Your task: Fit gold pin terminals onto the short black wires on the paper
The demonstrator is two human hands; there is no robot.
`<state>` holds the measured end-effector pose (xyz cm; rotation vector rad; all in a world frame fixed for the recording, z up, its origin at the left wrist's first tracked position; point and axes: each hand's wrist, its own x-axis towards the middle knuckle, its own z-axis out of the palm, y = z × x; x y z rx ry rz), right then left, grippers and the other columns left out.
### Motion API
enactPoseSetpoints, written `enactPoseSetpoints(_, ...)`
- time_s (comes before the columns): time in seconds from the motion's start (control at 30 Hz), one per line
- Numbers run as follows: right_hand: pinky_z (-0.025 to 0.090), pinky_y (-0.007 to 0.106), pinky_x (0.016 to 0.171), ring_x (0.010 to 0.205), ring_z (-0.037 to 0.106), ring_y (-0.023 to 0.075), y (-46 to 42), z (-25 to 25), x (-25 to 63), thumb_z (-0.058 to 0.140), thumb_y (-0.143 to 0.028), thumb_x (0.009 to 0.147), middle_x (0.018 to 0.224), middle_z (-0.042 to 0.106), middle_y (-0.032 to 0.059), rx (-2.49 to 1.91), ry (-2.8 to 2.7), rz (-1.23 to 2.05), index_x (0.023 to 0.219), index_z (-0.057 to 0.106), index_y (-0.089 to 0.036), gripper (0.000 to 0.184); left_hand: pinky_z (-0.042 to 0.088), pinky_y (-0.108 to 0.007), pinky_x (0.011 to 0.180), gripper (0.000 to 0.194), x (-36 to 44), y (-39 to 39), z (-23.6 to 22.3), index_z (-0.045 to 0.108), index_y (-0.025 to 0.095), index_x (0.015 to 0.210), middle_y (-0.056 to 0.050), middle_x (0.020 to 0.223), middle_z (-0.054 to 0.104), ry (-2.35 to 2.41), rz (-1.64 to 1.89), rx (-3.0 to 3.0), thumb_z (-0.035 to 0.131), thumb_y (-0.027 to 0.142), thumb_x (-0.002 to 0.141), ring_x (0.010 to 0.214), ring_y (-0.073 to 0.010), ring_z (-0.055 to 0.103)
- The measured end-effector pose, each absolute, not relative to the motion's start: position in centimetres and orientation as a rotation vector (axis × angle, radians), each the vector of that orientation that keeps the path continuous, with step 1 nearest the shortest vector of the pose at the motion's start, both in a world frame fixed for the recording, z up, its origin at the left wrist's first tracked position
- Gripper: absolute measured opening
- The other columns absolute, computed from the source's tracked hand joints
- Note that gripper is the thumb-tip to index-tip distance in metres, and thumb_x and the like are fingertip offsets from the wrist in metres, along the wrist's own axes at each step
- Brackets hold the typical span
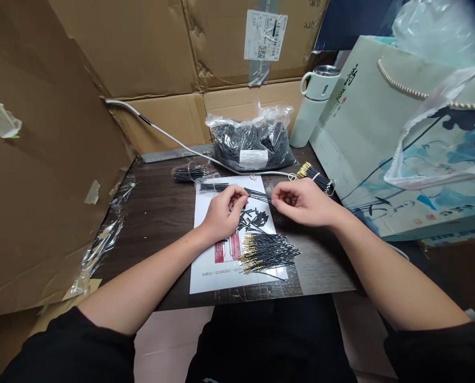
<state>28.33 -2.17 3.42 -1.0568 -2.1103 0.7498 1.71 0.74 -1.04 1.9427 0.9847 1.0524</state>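
Note:
My left hand (226,211) is closed in a pinch above the printed sheet (199,255). Facing it, my right hand (306,202) pinches too, its fingertips at the ends of several thin black wires (258,196). Whether those wires are held or lie behind the fingers, I cannot tell; anything small in either pinch is hidden. Below the hands lies a scatter of short black tube pieces (255,218). Nearer to me, a pile of black wires with gold-coloured ends (267,252) spreads over the sheet.
Behind the hands sits a clear bag of black parts (253,143). Bundles of black wires lie at left (190,174) and right (315,176). A white cable (173,139) crosses the table. A pale flask (315,106) and a large paper bag (384,133) stand right; cardboard (41,159) walls the left.

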Motion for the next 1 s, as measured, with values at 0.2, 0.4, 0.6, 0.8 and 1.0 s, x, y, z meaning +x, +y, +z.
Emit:
enactPoseSetpoints(0.2,0.043,0.029,0.061,0.059,0.052,0.0114,-2.0,3.3,28.6,0.067,-0.019,0.093,0.07,0.062,-0.0025,-1.07,-2.135,0.714,0.087,0.069,-0.019,0.007,0.05,-0.029,0.072,0.013,1.7,0.8,-1.1,0.068,0.021,0.106,-0.003,0.092,0.076,0.976,1.048,1.948,0.062,0.032,0.107,0.079,-0.0152,0.066)
enactPoseSetpoints(0.4,0.042,0.028,0.061,0.06,0.052,0.0111,-2.0,3.3,28.7,0.067,-0.018,0.093,0.07,0.062,-0.003,-1.057,-2.144,0.715,0.087,0.069,-0.019,0.007,0.049,-0.029,0.073,0.014,1.7,0.9,-1.3,0.069,0.021,0.107,-0.003,0.092,0.076,0.978,1.042,1.951,0.062,0.033,0.107,0.079,-0.0148,0.066)
enactPoseSetpoints(0.6,0.043,0.03,0.064,0.065,0.054,0.0133,-1.9,3.4,28.6,0.066,-0.021,0.096,0.078,0.067,0.0005,-1.074,-2.15,0.647,0.091,0.074,-0.018,0.009,0.046,-0.03,0.072,0.013,1.6,0.9,-1.6,0.072,0.021,0.105,-0.003,0.093,0.074,1.009,1.031,1.981,0.066,0.032,0.105,0.078,-0.0143,0.063)
enactPoseSetpoints(0.8,0.044,0.032,0.068,0.066,0.057,0.0145,-2.0,2.9,27.8,0.066,-0.028,0.101,0.077,0.068,0.0015,-1.109,-2.077,0.599,0.09,0.075,-0.017,0.018,0.045,-0.031,0.071,0.013,1.6,0.9,-1.6,0.074,0.021,0.105,-0.003,0.091,0.074,0.987,1.041,2.011,0.068,0.033,0.105,0.075,-0.014,0.061)
enactPoseSetpoints(1.0,0.042,0.032,0.066,0.063,0.055,0.0136,-2.0,2.4,27.5,0.066,-0.032,0.104,0.074,0.067,0.0008,-1.13,-2.038,0.656,0.09,0.076,-0.018,0.022,0.046,-0.031,0.07,0.013,1.7,0.8,-1.6,0.076,0.021,0.105,-0.004,0.089,0.075,0.983,1.054,2.016,0.07,0.033,0.104,0.073,-0.0143,0.061)
